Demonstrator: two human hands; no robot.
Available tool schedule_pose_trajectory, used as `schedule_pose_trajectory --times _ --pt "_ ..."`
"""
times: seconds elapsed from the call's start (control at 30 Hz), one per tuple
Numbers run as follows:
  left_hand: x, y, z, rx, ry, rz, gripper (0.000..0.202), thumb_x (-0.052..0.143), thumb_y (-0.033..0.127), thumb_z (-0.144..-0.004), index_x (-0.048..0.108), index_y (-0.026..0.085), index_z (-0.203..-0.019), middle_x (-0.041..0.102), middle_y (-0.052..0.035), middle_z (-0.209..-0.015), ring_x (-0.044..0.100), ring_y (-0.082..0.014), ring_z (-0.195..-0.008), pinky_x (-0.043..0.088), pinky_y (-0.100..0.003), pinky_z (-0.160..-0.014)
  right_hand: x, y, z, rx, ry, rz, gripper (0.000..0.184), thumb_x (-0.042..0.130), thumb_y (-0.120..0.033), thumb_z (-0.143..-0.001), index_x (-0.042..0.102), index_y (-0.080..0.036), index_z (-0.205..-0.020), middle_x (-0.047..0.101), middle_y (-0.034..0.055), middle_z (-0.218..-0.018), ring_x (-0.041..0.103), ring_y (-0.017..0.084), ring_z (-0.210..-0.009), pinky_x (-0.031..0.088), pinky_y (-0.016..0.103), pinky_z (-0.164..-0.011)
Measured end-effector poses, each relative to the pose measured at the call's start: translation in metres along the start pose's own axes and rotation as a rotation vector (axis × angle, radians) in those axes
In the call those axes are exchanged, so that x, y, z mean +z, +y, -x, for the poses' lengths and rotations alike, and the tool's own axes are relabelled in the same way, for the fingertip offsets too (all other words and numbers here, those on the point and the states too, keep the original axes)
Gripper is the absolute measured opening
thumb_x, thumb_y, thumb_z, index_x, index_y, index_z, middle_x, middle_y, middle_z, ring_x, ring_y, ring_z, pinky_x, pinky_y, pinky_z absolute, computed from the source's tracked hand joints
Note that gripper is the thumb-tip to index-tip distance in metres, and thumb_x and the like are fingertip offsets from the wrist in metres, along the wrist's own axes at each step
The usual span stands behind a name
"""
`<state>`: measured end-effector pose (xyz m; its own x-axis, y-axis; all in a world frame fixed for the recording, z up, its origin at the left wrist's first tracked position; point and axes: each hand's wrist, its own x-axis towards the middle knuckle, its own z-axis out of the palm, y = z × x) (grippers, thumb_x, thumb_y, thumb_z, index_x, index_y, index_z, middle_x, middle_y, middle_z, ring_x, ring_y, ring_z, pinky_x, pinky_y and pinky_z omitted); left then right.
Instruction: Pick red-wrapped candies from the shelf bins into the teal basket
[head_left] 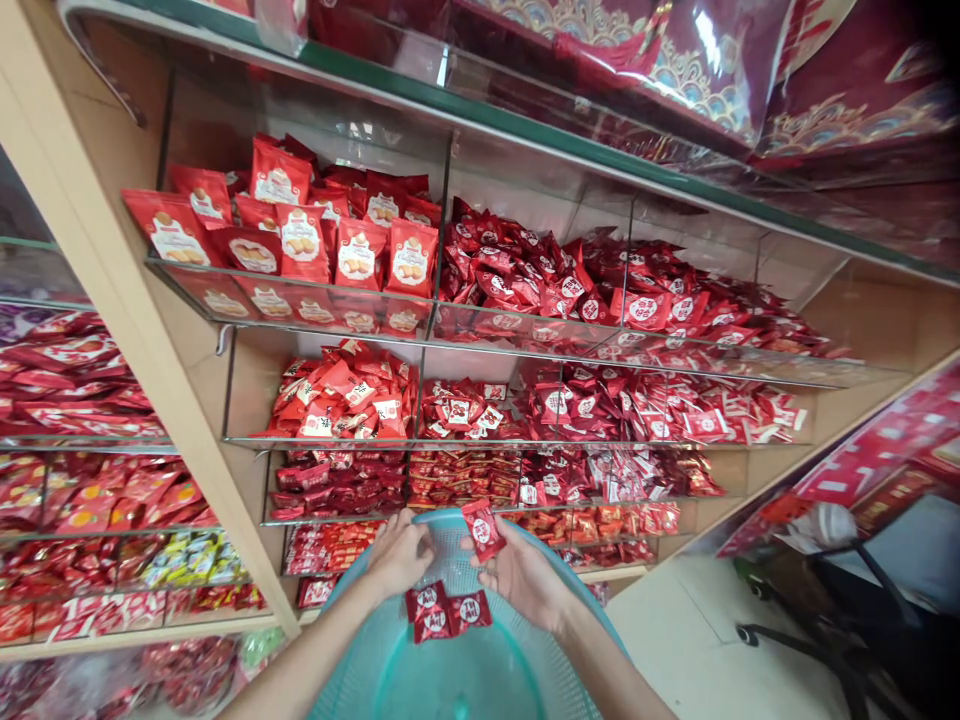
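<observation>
Apparently small, glossy red candy packet (pixel 482 530), white-labelled.

A tall shelf unit (pixel 517 330) with glass shelves and glass dividers fills the view, its wooden frame post (pixel 142 330) slanting down the left side. A green-edged glass shelf (pixel 525 125) runs across the top. To the right, a pale tiled floor (pixel 690 630) meets a dark chair base (pixel 817 640) on wheels. Daylight glares off the glass.
</observation>
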<state>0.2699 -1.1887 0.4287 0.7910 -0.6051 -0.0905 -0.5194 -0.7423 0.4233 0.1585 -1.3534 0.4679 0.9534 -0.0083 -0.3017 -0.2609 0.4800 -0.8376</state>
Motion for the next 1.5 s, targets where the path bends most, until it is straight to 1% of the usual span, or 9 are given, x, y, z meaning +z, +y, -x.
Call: schedule_pose_trajectory --times 0.17,0.3,0.53,0.87,1.07,1.2,1.33,1.4,1.5 --pt "0.0 0.0 0.0 0.004 -0.001 0.014 0.02 0.046 0.033 -0.077 0.064 0.024 -0.08 0.056 -0.0043 -0.1 0.051 -0.0215 -0.098 0.037 -0.033 -0.085 -0.002 0.008 0.001 -0.311 0.13 0.468 0.036 0.054 -0.047 -0.081 0.057 -0.024 -0.108 0.065 0.0052 -0.1 0.059 0.02 -0.089 0.046 0.034 -0.078" --pt "-0.002 0.001 0.0 0.029 0.009 0.0 0.018 0.046 0.026 -0.075 0.063 0.023 -0.08 0.056 -0.0045 -0.101 0.051 -0.0212 -0.098 0.038 -0.032 -0.084 -0.01 0.013 0.0 -0.551 0.14 1.0 0.044 0.06 -0.038 -0.078 0.052 -0.03 -0.121 0.057 0.0041 -0.121 0.048 0.025 -0.113 0.033 0.043 -0.1" --pt "-0.002 0.0 -0.001 0.023 0.016 0.011 0.019 0.048 0.036 -0.078 0.063 0.024 -0.082 0.055 -0.004 -0.099 0.051 -0.0206 -0.097 0.038 -0.033 -0.084 -0.029 0.029 -0.005 -0.431 0.091 1.306 0.057 0.061 -0.023 -0.075 0.045 -0.036 -0.127 0.056 0.0017 -0.124 0.047 0.029 -0.113 0.034 0.049 -0.097" --pt "-0.013 0.005 -0.002 -0.014 -0.081 0.082 0.032 0.042 0.043 -0.08 0.068 0.026 -0.072 0.056 -0.0029 -0.095 0.051 -0.021 -0.097 0.037 -0.034 -0.086 -0.019 0.06 -0.033 -0.524 0.313 0.865 0.047 0.06 -0.027 -0.074 0.05 -0.024 -0.119 0.057 0.0072 -0.118 0.054 0.023 -0.109 0.041 0.04 -0.096" --pt "-0.017 -0.001 -0.004 0.024 -0.148 0.166 0.036 0.035 0.038 -0.082 0.067 0.026 -0.074 0.057 -0.0007 -0.09 0.051 -0.0178 -0.092 0.037 -0.032 -0.086 -0.01 0.071 -0.038 -0.511 0.349 0.867 0.045 0.06 -0.021 -0.071 0.052 -0.026 -0.114 0.059 0.0045 -0.112 0.054 0.023 -0.108 0.04 0.041 -0.097" --pt "-0.016 -0.005 -0.002 0.06 -0.127 0.128 0.026 0.045 0.043 -0.078 0.065 0.026 -0.078 0.057 0.0001 -0.091 0.05 -0.0184 -0.093 0.038 -0.03 -0.084 -0.008 0.073 -0.039 -0.474 0.316 0.773 0.048 0.065 -0.023 -0.066 0.052 -0.026 -0.112 0.059 0.0046 -0.11 0.055 0.024 -0.105 0.042 0.042 -0.095" --pt "-0.014 -0.007 -0.002 0.092 -0.105 0.155 0.027 0.041 0.043 -0.082 0.062 0.026 -0.082 0.056 0.0007 -0.091 0.05 -0.0172 -0.091 0.038 -0.028 -0.082 -0.011 0.062 -0.032 -0.181 0.275 0.421 0.064 0.071 -0.027 -0.061 0.043 -0.029 -0.118 0.061 0.0036 -0.102 0.063 0.023 -0.082 0.052 0.04 -0.072" --pt "-0.012 -0.008 -0.002 0.099 -0.091 0.159 0.028 0.04 0.044 -0.082 0.062 0.027 -0.083 0.056 0.0012 -0.091 0.05 -0.0167 -0.091 0.037 -0.028 -0.083 -0.013 0.055 -0.025 -0.053 0.181 0.276 0.06 0.069 -0.028 -0.064 0.043 -0.032 -0.117 0.064 0.001 -0.094 0.064 0.022 -0.077 0.051 0.037 -0.067" --pt "-0.011 -0.009 -0.003 0.102 -0.09 0.167 0.029 0.039 0.046 -0.083 0.062 0.028 -0.083 0.056 0.0016 -0.091 0.05 -0.0166 -0.092 0.036 -0.03 -0.084 -0.015 0.054 -0.018 -0.127 0.114 0.32 0.046 0.068 -0.027 -0.067 0.051 -0.031 -0.109 0.067 0.0004 -0.082 0.065 0.022 -0.073 0.051 0.036 -0.061"
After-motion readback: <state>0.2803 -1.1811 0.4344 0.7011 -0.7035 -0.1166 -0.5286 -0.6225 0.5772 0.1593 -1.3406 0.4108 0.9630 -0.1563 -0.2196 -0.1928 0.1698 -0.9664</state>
